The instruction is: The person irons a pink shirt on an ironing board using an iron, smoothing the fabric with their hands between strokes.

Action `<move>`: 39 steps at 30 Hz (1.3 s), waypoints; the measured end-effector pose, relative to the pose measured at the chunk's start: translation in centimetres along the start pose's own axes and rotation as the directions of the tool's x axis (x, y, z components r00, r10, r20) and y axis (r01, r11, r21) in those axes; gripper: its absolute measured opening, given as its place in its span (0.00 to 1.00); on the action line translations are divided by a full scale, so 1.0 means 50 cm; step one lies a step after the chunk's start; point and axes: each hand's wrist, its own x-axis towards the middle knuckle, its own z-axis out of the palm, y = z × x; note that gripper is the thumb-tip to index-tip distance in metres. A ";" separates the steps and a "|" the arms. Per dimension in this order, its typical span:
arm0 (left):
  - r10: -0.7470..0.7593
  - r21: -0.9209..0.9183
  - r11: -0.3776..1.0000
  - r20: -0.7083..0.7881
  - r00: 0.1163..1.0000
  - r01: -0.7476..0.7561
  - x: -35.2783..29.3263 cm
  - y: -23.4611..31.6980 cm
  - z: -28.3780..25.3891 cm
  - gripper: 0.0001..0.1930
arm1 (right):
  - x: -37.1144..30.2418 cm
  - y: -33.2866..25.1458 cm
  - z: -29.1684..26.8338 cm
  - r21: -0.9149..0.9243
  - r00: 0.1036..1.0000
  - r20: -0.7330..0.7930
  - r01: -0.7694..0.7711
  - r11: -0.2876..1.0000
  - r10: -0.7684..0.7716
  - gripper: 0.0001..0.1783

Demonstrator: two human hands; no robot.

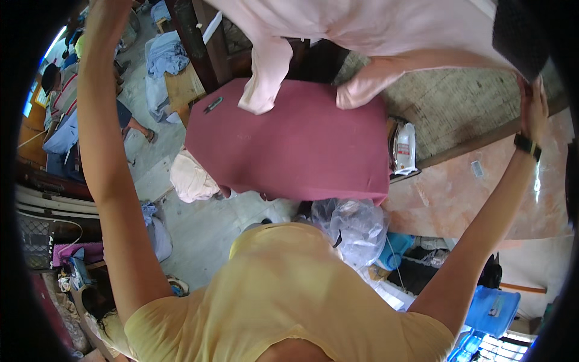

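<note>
A pale pink garment (374, 27) is spread in the air between my raised arms. Its two sleeve-like ends hang over a table (289, 145) covered in maroon cloth. On the right, my right hand (534, 108) is closed at the garment's edge, beside a dark patterned piece (520, 36); its fingertips are partly hidden. My left arm reaches up past the top left edge, and its hand lies outside the picture. A small pair of thread snips (213, 105) rests on the maroon cloth at the far left corner.
A white object like an iron (405, 148) sits at the table's right edge. Clear plastic bags (350, 226) bunch at the near edge. Cream cloth (192, 175) hangs at the left. A marble-patterned counter (446, 193) is to the right. Another person (66, 96) is far left.
</note>
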 end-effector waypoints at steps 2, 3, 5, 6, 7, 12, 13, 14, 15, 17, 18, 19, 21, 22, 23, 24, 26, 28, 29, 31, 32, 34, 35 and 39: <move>0.072 0.249 0.966 0.015 0.997 -0.074 -0.089 -0.032 -0.077 0.21 | -0.110 0.057 -0.032 0.428 0.969 0.008 -0.227 0.875 0.247 0.22; -0.060 0.073 0.995 -0.067 0.996 0.065 -0.176 -0.061 -0.108 0.20 | -0.183 0.085 -0.053 0.432 0.951 0.044 -0.295 0.853 0.307 0.19; -0.359 -0.158 0.927 -0.106 0.927 0.341 -0.376 -0.128 -0.153 0.19 | -0.340 0.170 -0.137 0.404 0.910 0.298 -0.395 0.825 0.290 0.13; -0.489 -0.046 0.872 -0.049 0.871 0.487 -0.466 -0.108 -0.166 0.15 | -0.443 0.172 -0.106 0.365 0.873 0.264 -0.484 0.796 0.409 0.08; -0.608 0.098 0.790 0.009 0.794 0.605 -0.551 -0.084 -0.176 0.12 | -0.553 0.203 -0.099 0.304 0.808 0.230 -0.589 0.748 0.543 0.06; -0.930 -0.048 0.312 0.191 0.315 0.949 -0.907 -0.107 -0.163 0.13 | -0.967 0.294 -0.039 0.216 0.450 0.501 -0.892 0.397 0.739 0.08; -0.942 -0.094 0.235 0.221 0.251 0.967 -0.955 -0.121 -0.157 0.13 | -1.029 0.314 -0.011 0.276 0.380 0.513 -0.922 0.272 0.769 0.08; -0.942 -0.020 0.215 0.259 0.213 0.976 -1.009 -0.142 -0.160 0.13 | -1.081 0.332 0.004 0.265 0.291 0.507 -0.948 0.174 0.812 0.09; -0.940 0.054 0.197 0.293 0.173 0.979 -1.060 -0.163 -0.163 0.14 | -1.126 0.347 0.014 0.254 0.198 0.499 -0.964 0.076 0.844 0.10; -0.954 0.185 0.181 0.273 0.127 0.966 -1.133 -0.207 -0.152 0.13 | -1.198 0.381 0.028 -0.105 0.109 0.487 -0.978 0.181 0.867 0.13; -0.961 0.252 0.172 0.253 0.107 0.952 -1.163 -0.221 -0.150 0.13 | -1.218 0.390 0.038 -0.280 0.066 0.478 -0.934 0.223 0.876 0.15; -0.965 0.276 0.187 0.229 0.125 0.943 -1.190 -0.233 -0.154 0.13 | -1.225 0.388 0.048 -0.377 0.077 0.488 -0.880 0.289 0.870 0.17; -0.970 0.326 0.213 0.183 0.159 0.921 -1.231 -0.247 -0.166 0.11 | -1.228 0.370 0.061 -0.549 0.093 0.513 -0.729 0.409 0.853 0.23; -0.975 0.382 0.201 0.172 0.144 0.902 -1.238 -0.251 -0.168 0.11 | -1.215 0.348 0.064 -0.614 0.083 0.536 -0.645 0.455 0.840 0.25; -0.978 0.427 0.190 0.165 0.131 0.884 -1.250 -0.254 -0.167 0.10 | -1.232 0.361 0.049 -0.631 0.042 0.559 -0.625 0.459 0.828 0.24; -0.980 0.471 0.180 0.159 0.117 0.864 -1.262 -0.254 -0.165 0.09 | -1.255 0.370 0.037 -0.647 0.001 0.581 -0.606 0.462 0.814 0.24; -0.987 0.422 0.118 0.148 0.060 0.899 -1.368 -0.253 -0.218 0.09 | -1.303 0.372 0.018 -0.688 -0.184 0.566 -0.642 0.338 0.804 0.22; -0.987 0.445 0.011 0.147 -0.061 0.895 -1.367 -0.267 -0.198 0.06 | -1.324 0.377 -0.013 -0.684 -0.412 0.537 -0.724 0.094 0.736 0.18; -0.982 0.510 0.190 0.101 0.161 0.839 -1.351 -0.280 -0.200 0.06 | -1.305 0.367 0.021 -0.875 -0.507 0.328 -0.481 0.055 0.797 0.15; -0.819 0.646 0.470 0.066 0.570 0.601 -1.308 -0.334 -0.202 0.09 | -1.224 0.381 0.072 -0.869 -0.593 0.413 -0.484 0.104 0.691 0.17; -0.772 0.690 0.483 0.045 0.634 0.539 -1.236 -0.372 -0.158 0.11 | -1.196 0.424 0.088 -0.726 -0.304 0.672 -0.450 0.520 0.675 0.17; -0.689 0.718 0.498 -0.011 0.724 0.485 -1.033 -0.449 -0.059 0.11 | -1.073 0.464 0.189 -0.514 0.052 0.848 -0.167 0.841 0.528 0.17; -0.627 0.665 0.582 0.001 0.779 0.468 -0.928 -0.474 0.002 0.11 | -0.959 0.441 0.270 -0.565 0.137 0.812 -0.061 0.823 0.567 0.17; -0.710 0.548 0.475 -0.222 0.668 0.688 -0.756 -0.709 0.085 0.20 | -0.765 0.577 0.489 -0.487 0.671 0.564 -0.201 0.850 0.482 0.20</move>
